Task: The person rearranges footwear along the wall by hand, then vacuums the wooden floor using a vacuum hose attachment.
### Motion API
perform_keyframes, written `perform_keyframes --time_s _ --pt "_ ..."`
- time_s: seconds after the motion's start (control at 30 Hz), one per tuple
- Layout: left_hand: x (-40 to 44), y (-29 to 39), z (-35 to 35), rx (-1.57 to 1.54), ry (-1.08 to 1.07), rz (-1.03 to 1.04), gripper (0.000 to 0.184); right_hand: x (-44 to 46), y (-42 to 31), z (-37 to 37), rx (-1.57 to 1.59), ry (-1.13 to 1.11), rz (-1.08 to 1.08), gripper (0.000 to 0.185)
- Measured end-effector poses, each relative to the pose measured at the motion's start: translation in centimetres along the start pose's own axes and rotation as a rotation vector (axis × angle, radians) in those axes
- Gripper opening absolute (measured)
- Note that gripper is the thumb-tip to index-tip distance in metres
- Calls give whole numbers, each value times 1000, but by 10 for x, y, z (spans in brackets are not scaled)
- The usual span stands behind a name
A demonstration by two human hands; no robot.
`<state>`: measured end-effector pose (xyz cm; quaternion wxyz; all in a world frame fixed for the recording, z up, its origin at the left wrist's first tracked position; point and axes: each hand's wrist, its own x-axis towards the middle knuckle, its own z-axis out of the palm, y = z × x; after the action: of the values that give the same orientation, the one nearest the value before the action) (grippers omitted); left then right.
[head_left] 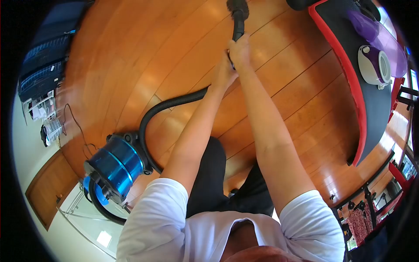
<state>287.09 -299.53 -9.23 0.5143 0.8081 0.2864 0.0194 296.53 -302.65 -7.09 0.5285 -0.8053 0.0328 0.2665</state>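
Observation:
Both arms reach straight out in front of me over the wooden floor [192, 52]. My right hand [240, 50] wraps around a black vacuum cleaner wand [238, 29], with a dark round brush head [238, 8] at its far end. Just behind and below it, my left hand [224, 72] is closed on the rear part of the same wand; my wrists partly cover that grip. From there a ribbed black hose [174, 101] curves back to a shiny blue canister vacuum [117, 161] at my left.
To the right stands a black padded bench [371, 105] with red edging, bearing a white and purple appliance [374, 65]. A thin cord [78, 126] trails over the floor at left. Dark crates [43, 65] line the left wall, near a wooden door [50, 187].

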Motion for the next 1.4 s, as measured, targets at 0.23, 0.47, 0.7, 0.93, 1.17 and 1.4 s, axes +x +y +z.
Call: perform_keyframes --time_s 0.23,0.47,0.7,0.93,1.17,1.4 --pt "-85 -19 -28 53 48 63 68 -82 31 30 -13 -30 -6 45" --pt "-205 -76 -61 119 59 11 69 -204 71 64 -41 -56 -33 42" --pt "-336 -59 -133 371 -144 -224 74 -326 102 92 -16 -67 41 47" --pt "-316 -41 -105 448 -229 -118 78 -308 111 53 27 -2 56 45" --pt "-186 4 -23 321 -333 100 74 -181 92 -30 84 236 72 42" --pt "-245 28 48 553 -643 314 75 -258 154 -126 242 531 145 49"
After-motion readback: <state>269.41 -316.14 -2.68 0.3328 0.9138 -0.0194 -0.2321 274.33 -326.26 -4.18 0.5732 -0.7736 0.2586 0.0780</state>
